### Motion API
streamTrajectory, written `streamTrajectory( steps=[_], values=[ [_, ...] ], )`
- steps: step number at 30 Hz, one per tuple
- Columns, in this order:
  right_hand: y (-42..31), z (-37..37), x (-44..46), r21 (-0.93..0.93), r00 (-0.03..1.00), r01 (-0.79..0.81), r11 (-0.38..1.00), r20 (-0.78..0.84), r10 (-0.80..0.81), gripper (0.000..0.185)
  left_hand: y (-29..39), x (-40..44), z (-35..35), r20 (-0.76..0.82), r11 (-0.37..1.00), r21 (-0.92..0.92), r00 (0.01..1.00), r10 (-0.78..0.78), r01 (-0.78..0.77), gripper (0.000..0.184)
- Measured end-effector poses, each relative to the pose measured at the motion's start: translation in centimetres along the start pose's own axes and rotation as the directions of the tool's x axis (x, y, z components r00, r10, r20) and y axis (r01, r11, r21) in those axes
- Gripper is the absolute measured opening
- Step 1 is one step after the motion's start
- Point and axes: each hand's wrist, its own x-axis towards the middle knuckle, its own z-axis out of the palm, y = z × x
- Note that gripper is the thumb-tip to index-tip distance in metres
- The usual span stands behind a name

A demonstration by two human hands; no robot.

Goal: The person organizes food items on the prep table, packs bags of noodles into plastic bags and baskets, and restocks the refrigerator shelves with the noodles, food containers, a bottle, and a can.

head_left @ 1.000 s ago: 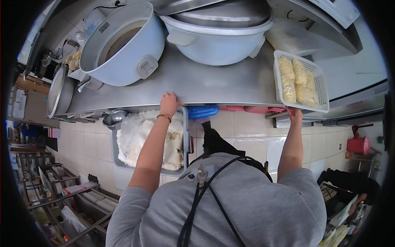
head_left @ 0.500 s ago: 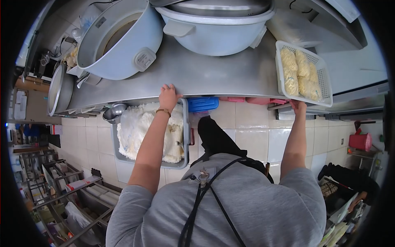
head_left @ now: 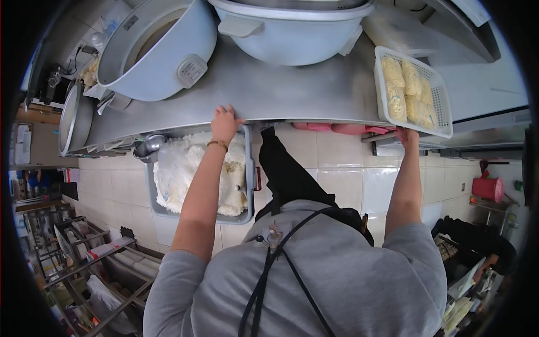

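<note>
My left hand [head_left: 225, 123] rests on the front edge of the steel worktop [head_left: 303, 92], its fingers laid on the surface and thumb out to the side. Below that arm, a grey tub [head_left: 251, 185] on the floor holds cooked white rice [head_left: 193, 168] and a metal scoop [head_left: 150, 147]. At the worktop's right end, my right hand [head_left: 408, 136] is at the edge, beneath the near rim of a white plastic basket [head_left: 443, 95]. Its fingers are partly hidden, so their grip is unclear. Bundles of yellow noodles [head_left: 412, 84] in clear bags lie in the basket.
Two large pale-blue rice cookers [head_left: 292, 36] stand on the worktop, the left one uncovered and tilted in view. A round metal lid [head_left: 78, 121] leans at the left end. Pink items [head_left: 342, 128] sit beneath the worktop. Metal shelving [head_left: 106, 253] stands behind on the left.
My black-trousered leg has stretched forward to the worktop's edge. The blue container beneath the worktop is out of sight now. Both hands keep their places while the view shifts slightly.
</note>
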Motion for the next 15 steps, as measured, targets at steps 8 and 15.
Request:
streamTrajectory(
  steps=[8,15],
  values=[
    [0.3,0.3,0.4,-0.010,1.000,-0.003,1.000,0.005,0.003,0.032,0.1,0.9,-1.1,0.032,0.998,-0.064,0.999,-0.025,0.027,0.065],
    [1.4,-0.3,1.7,-0.011,0.997,0.065,0.998,-0.031,-0.065,0.036,-1.4,0.8,1.3,-0.109,0.997,-0.073,0.994,0.030,-0.038,0.064]
  ],
)
